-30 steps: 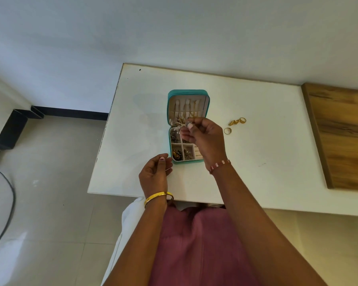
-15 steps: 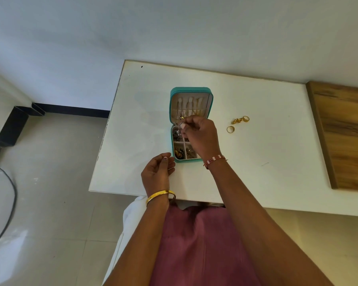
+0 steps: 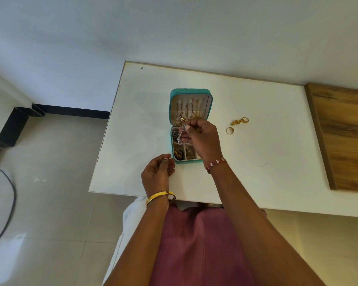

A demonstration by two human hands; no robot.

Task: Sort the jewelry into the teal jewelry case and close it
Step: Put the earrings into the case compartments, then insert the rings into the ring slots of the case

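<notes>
White table (image 3: 256, 162), centre frame, bearing the open teal jewelry case (image 3: 175, 93); its lid shows hung chains and its lower compartments already hold several pieces. Right hand (image 3: 203, 141), over the case, pinches a small silvery dangling piece (image 3: 180, 135) above the upper-left compartment. Left hand (image 3: 156, 174), just below the case, is loosely curled, contents indiscernible. Gold rings (image 3: 237, 124), right of the case, appear unsorted; closing presumably remains.

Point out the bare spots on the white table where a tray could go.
Bare: left of the teal jewelry case to the table edge, and between the gold rings and wooden board. Crowded: around the case, both hands.
</notes>
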